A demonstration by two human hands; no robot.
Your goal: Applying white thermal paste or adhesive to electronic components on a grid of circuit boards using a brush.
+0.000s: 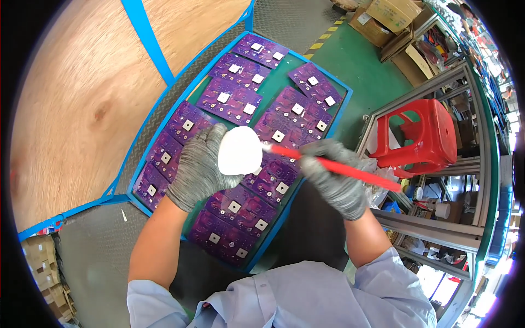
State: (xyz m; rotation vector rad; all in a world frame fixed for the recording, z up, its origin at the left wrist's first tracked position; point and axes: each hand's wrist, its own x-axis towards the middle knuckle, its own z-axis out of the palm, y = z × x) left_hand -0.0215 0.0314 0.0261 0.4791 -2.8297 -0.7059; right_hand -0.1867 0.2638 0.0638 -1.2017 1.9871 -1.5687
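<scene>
My left hand [199, 161], in a grey knit glove, grips a white rounded tub [240, 151]; its contents cannot be made out. In my right hand [336, 177], also gloved, is a slim red-handled brush [361, 174], slightly blurred. Its pale tip points left and meets or nearly meets the tub's right edge. Both hands are above a blue-framed table [199, 87] carrying several purple circuit boards in rows. One board [229, 99] lies just beyond my left hand, and another board [235, 206] lies nearer to me. Square whitish pads with dark centres sit on many boards.
A large wooden panel [82, 109] with blue straps stands at the left. To the right, a red plastic stool [418, 136] lies on its side on a metal-framed rack [437, 232] with cluttered shelves. Cardboard boxes [385, 22] are piled at the far right on green floor.
</scene>
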